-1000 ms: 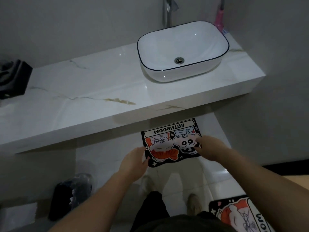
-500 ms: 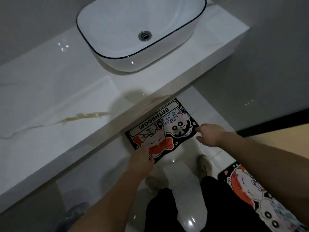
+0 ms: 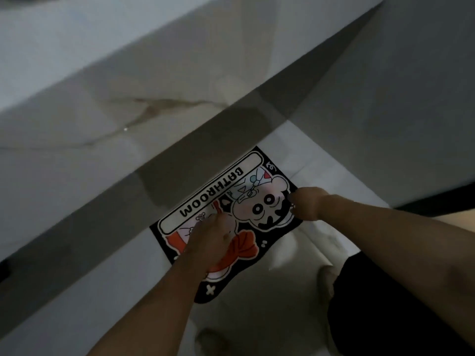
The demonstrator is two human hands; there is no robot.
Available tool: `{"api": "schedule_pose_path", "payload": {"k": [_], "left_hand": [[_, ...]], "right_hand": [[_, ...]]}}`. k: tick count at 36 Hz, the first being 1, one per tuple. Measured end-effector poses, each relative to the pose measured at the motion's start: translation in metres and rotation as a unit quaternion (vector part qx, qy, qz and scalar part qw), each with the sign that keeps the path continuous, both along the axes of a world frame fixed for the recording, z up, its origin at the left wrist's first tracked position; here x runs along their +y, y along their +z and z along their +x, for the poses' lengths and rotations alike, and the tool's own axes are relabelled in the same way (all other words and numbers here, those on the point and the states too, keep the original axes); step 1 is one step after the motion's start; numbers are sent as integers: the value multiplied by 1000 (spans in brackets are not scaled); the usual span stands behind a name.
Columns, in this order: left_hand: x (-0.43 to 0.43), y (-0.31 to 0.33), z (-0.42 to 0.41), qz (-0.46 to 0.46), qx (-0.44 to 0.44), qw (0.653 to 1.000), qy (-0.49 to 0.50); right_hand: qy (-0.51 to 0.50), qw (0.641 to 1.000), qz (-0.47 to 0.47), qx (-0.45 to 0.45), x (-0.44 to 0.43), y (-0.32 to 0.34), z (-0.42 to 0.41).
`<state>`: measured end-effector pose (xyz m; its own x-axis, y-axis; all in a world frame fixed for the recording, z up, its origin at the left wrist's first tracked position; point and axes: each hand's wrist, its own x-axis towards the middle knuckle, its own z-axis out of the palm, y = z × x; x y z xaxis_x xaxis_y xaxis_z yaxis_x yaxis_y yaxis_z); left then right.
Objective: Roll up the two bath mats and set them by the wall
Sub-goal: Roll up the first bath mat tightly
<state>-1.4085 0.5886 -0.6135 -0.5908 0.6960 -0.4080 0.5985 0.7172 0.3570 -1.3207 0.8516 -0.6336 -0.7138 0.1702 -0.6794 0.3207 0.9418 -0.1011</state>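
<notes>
A black bath mat (image 3: 246,181) with cartoon figures and the word BATHROOM lies on the pale floor tiles, partly under the counter's edge. My left hand (image 3: 213,237) rests on top of its left half, over the orange figure, fingers bent; blur hides whether it grips. My right hand (image 3: 305,201) is at the mat's right edge near the front corner, with its fingers curled onto that edge. Only this one mat is in view.
A white marble counter (image 3: 128,111) overhangs the far side of the mat, close above my hands. A grey wall (image 3: 398,111) stands to the right, with a dark threshold strip (image 3: 437,199). My feet in light slippers (image 3: 326,281) stand just behind the mat.
My head has dropped closer and tilted; the sink and the second mat have left the view. My left hand has moved from the mat's near edge onto its surface. My right hand stays at the right edge.
</notes>
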Motion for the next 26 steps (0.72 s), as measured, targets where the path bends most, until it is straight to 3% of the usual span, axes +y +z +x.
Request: {"api": "schedule_pose_path", "payload": {"k": [7,15,21,26], "left_hand": [[31,-122,-43,-3,54,998,-15],[58,-187,-72,1,84,996,-7],[80,-210,-73,19,72,997,19],[89,-221,-77,5,97,994,-41]], "right_hand": [[29,996,60,51,35,-99,-54],[43,989,107,91,57,-149,-98],[-47,995,63,58,68,-180,-95],[-157,987,23,14,71,-213,-95]]}}
